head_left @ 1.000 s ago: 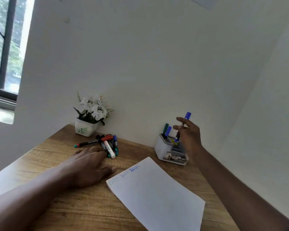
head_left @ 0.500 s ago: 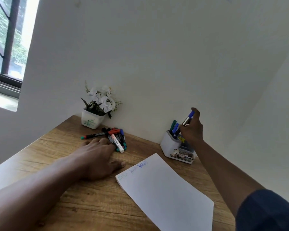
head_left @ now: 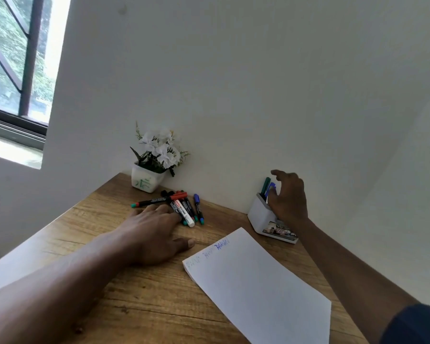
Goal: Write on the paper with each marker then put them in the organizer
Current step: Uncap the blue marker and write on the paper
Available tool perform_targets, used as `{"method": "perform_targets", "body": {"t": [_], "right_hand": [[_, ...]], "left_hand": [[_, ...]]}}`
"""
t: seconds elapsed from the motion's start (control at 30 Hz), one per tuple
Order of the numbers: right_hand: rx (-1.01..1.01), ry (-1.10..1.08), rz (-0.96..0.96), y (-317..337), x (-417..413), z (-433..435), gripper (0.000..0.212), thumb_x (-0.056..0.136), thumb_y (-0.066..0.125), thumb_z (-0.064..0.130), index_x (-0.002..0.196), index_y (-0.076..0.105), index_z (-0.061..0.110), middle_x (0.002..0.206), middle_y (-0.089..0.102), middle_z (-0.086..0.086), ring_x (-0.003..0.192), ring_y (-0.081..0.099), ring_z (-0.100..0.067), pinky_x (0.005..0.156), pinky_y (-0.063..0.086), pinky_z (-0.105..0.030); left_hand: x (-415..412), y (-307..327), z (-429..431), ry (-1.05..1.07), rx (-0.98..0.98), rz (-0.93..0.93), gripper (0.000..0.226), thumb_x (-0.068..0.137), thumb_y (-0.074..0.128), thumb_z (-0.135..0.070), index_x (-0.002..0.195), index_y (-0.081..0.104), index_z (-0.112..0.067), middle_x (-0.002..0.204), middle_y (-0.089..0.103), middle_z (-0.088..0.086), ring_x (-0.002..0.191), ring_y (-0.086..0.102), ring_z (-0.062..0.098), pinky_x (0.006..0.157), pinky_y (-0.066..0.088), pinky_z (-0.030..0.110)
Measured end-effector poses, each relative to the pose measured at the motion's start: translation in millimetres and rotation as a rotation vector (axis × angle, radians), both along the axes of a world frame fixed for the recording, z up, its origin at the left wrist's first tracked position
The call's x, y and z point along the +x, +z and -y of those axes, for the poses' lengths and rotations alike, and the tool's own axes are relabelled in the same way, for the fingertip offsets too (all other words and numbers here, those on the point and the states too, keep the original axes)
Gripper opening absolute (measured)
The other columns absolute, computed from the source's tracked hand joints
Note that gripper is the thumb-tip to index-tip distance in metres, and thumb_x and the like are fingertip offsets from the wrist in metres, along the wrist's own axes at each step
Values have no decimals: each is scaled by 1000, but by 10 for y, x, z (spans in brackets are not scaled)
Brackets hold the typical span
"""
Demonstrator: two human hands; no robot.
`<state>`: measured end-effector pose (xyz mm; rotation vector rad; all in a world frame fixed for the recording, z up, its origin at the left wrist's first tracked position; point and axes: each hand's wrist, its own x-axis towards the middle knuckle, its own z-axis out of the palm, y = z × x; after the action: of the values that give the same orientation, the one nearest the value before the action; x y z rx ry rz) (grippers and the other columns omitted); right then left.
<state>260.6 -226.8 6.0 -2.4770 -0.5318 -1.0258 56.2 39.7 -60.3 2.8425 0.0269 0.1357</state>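
Note:
A white sheet of paper (head_left: 256, 281) lies on the wooden desk with faint green and blue scribbles along its top edge. A pile of several markers (head_left: 181, 207) lies near the wall, one with a red cap on top. My left hand (head_left: 154, 232) rests flat on the desk, fingertips touching the pile. The white organizer (head_left: 258, 217) stands by the wall and holds a green marker (head_left: 265, 186) and blue markers (head_left: 271, 188). My right hand (head_left: 287, 199) hovers over the organizer with fingers spread and nothing in them, hiding part of its inside.
A white pot of white flowers (head_left: 154, 165) stands in the desk's far left corner. The wall runs right behind the markers and organizer. A window (head_left: 13, 70) is at the upper left. The wooden desk (head_left: 144, 299) extends toward me.
My right hand lowered the blue marker into the organizer and let go of it; its fingers are now spread. My left hand stayed by the marker pile.

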Motion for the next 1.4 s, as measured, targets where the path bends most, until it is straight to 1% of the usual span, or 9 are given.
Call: {"method": "perform_targets", "body": {"t": [0.1,0.23,0.37,0.63,0.8,0.93,1.13,1.3,1.4], "right_hand": [[-64,218,122,42,-255,-241,30,87,61,7,113,70,18,97,64,-2,93,60,-21,80,51,-36],[-132,290,-214,-12,-419,-739,14,89,64,16,94,76,20,90,74,1,83,67,-13,78,55,-30],[-106,240,-414,-143,-365,-1254,13,85,67,17,92,77,17,98,76,-1,89,68,-16,75,52,-25],[-249,32,-626,-356,-16,-1640,30,80,73,23,103,71,5,102,73,-16,92,71,-30,80,63,-40],[-118,-7,-731,-269,77,-1619,47,60,80,24,99,70,1,96,72,-21,90,73,-35,80,63,-47],[219,143,-780,-113,-81,-1510,19,77,72,5,95,73,-2,83,71,-23,69,70,-31,74,62,-44],[24,401,-599,-43,-757,-1120,27,98,62,13,122,68,23,89,77,-4,70,68,-11,64,54,-25],[-196,440,-331,-236,-1309,-765,24,97,64,23,119,73,21,85,73,5,72,65,-11,67,52,-30],[-269,479,-191,-407,-1461,-642,26,98,58,31,117,73,22,91,73,4,73,61,-9,66,50,-32]], "left_hand": [[-9,-10,8,5,-16,14,75,90,42,-77,152,36,-35,161,31,-7,150,24,19,122,22,47],[-23,-38,28,15,-13,29,75,90,42,-75,152,36,-34,162,31,-6,151,23,18,123,20,47],[-17,-61,23,7,-23,30,76,92,42,-73,154,35,-29,164,31,-3,151,26,17,124,20,45],[32,-129,53,-18,-29,76,74,95,42,-66,155,36,-23,165,29,0,153,23,19,127,14,46],[65,-150,39,-38,-20,85,73,96,42,-63,155,37,-20,165,30,2,153,22,22,126,12,49],[60,-169,27,-50,-49,110,71,95,44,-62,153,40,-22,163,33,2,152,25,22,126,15,49],[22,-128,-18,-23,-125,187,56,93,52,-61,138,50,-28,139,56,0,128,51,21,107,43,41],[-4,-102,8,-3,-219,467,65,92,57,-57,149,35,-35,131,66,-10,116,64,17,90,52,39],[-47,-67,64,-82,-288,572,51,92,65,-46,140,48,-39,110,72,-15,99,68,6,84,55,40]]}}
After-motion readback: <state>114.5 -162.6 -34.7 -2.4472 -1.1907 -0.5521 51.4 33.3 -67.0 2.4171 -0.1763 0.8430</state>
